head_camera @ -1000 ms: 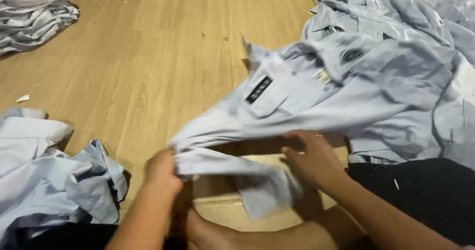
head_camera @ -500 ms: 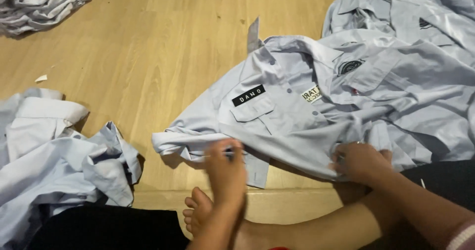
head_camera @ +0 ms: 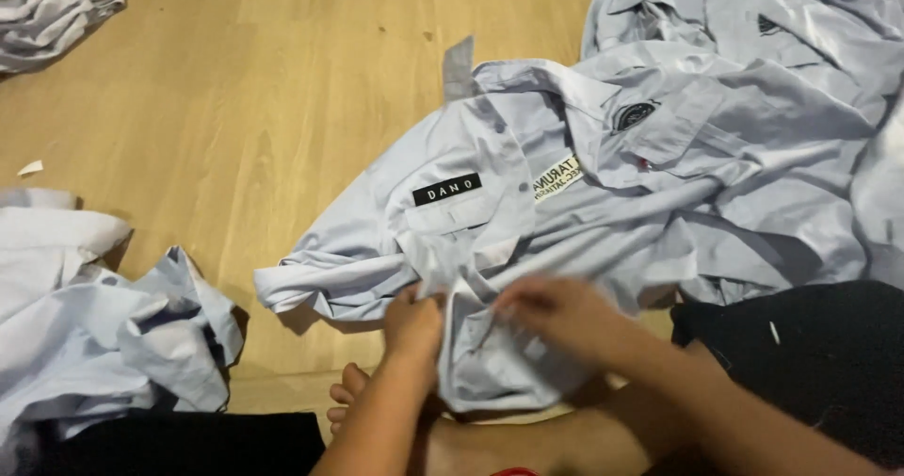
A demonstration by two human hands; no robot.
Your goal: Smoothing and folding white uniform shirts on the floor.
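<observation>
Both hands had been drawn together at the shirt's lower front since half a second earlier, when they were set wider apart on the cloth.

- Nearest: bare toes [head_camera: 350,393] were seen under the forearms; the work was apparently done seated on the floor, with dark cloth [head_camera: 810,363] over the lap at the right.
- Left hand [head_camera: 412,325]: closed, fingers curled, a fold of the pale blue button-front uniform shirt [head_camera: 527,212] pinched near its front edge.
- Right hand [head_camera: 556,311]: motion-blurred; it lay on the same cloth just beside the left. Whether it was pinching or pressing flat could not be told.
- The shirt was spread front-up on the light wooden floor [head_camera: 282,71], its hem bunched under the hands and its collar away from the body. The grip at the placket was judged to serve handling of the front edges.
- A black rectangular chest patch [head_camera: 446,190] and a round dark badge [head_camera: 635,115] lay beyond the hands, well apart from them.
- Left side: a crumpled heap of like shirts [head_camera: 104,316].
- Far right: more pale blue shirts piled loosely [head_camera: 753,24].
- Far left corner: a folded stack [head_camera: 52,10].
</observation>
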